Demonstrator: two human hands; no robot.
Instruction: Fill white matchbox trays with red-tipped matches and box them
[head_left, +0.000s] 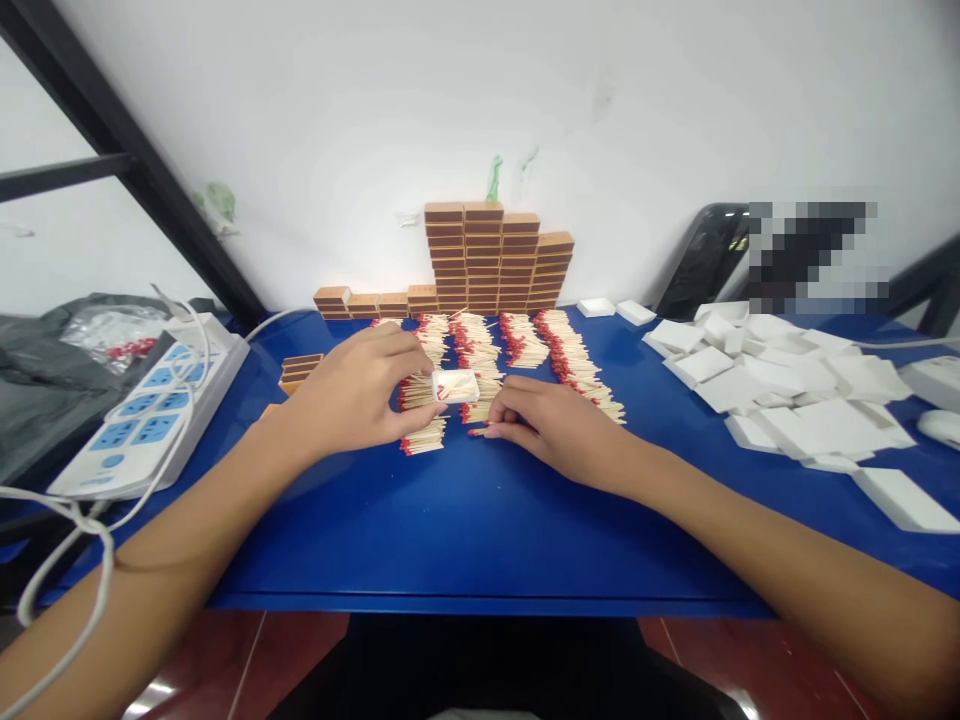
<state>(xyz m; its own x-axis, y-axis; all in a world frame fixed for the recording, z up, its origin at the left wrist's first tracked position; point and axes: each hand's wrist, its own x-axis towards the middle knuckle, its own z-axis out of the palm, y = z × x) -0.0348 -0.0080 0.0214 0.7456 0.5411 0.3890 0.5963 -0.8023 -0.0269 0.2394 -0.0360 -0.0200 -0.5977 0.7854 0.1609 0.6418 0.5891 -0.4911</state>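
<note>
Between the thumb and fingers of my left hand (364,385) is a small white matchbox tray (456,386), tilted toward me with a few matches lying inside. My right hand (551,425) pinches matches (477,432) close to the blue tabletop, their red heads sticking out to the left of the fingertips. Rows of loose red-headed matches (581,370) lie behind and around both hands. The left hand partly covers the leftmost rows.
Stacked brown matchboxes (484,260) stand against the wall. White empty trays (802,385) are heaped on the right, near a leaning phone (701,260). At left are a power strip (150,410), its white cable and more matchboxes (301,370). The blue table (487,550) ends in front of me.
</note>
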